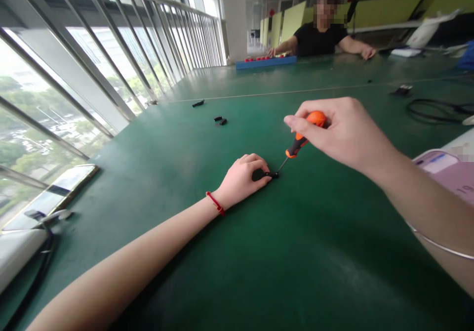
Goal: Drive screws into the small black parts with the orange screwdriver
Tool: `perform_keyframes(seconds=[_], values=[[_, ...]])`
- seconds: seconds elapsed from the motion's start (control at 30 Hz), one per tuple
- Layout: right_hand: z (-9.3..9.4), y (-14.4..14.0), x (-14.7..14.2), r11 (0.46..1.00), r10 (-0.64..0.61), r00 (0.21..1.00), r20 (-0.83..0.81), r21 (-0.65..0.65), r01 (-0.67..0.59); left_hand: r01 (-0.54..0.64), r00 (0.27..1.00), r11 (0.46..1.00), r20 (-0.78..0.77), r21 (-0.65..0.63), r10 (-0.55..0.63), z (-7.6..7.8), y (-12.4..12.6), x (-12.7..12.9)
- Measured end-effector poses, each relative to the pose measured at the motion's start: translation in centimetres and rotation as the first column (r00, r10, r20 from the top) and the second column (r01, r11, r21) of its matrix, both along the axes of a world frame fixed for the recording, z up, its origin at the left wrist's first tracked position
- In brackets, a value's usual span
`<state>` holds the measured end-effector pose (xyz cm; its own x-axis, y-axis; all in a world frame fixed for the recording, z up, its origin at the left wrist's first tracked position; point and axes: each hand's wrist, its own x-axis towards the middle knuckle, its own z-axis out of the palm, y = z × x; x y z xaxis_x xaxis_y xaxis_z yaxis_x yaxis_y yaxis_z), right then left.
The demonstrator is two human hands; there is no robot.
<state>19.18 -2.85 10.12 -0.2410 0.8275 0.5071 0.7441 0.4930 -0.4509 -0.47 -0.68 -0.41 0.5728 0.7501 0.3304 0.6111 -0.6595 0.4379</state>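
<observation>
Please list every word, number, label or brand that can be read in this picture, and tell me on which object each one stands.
Nothing can be read with certainty.
Pink object at the right edge: dark characters near its lower edge, cut off and too blurred to read.
Patch above the pink object: pixelated, unreadable.
Screwdriver in the right hand: no visible marking.
Small black part under the left hand: no visible marking.
Blue tray far across the green table: too small to tell.

A: Table (259, 271) finish?
B: Matt green, looks like rubbery mat, faint sheen near window.
A: Screwdriver (301, 141)?
B: Glossy orange plastic handle w/ black grip, thin bare metal shaft.
A: Small part (272, 175)?
B: Black, prob. matt plastic; too small to tell more.
A: Wrist?
B: Red cord bracelet (215, 203), woven look.
</observation>
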Motion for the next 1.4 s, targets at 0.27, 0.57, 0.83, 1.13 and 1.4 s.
perform_keyframes(seconds=[0.27, 0.57, 0.83, 1.13, 1.4], values=[[-0.31, 0.02, 0.27, 1.000, 0.009, 0.999, -0.036, -0.017, -0.009, -0.002, 1.000, 1.000, -0.017, 0.008, 0.003, -0.06, 0.01, -0.05], [-0.17, -0.44, 0.22, 0.999, 0.006, 0.999, -0.039, -0.038, -0.007, 0.001, 0.999, 1.000, -0.046, 0.008, -0.001, 0.22, -0.15, 0.05], [-0.45, -0.58, -0.01, 0.997, 0.050, 0.997, -0.062, -0.063, -0.054, 0.012, 0.999, 1.000, -0.036, 0.011, -0.011, 0.12, -0.18, -0.01], [-0.36, -0.81, 0.24, 0.992, 0.069, 0.993, -0.094, -0.095, -0.078, 0.050, 0.999, 0.999, -0.005, -0.003, -0.050, 0.43, -0.22, 0.00], [-0.55, -0.86, 0.30, 0.995, 0.072, 0.990, -0.123, -0.067, -0.080, 0.046, 0.999, 0.999, -0.014, 0.008, -0.046, 0.38, -0.19, 0.07]])
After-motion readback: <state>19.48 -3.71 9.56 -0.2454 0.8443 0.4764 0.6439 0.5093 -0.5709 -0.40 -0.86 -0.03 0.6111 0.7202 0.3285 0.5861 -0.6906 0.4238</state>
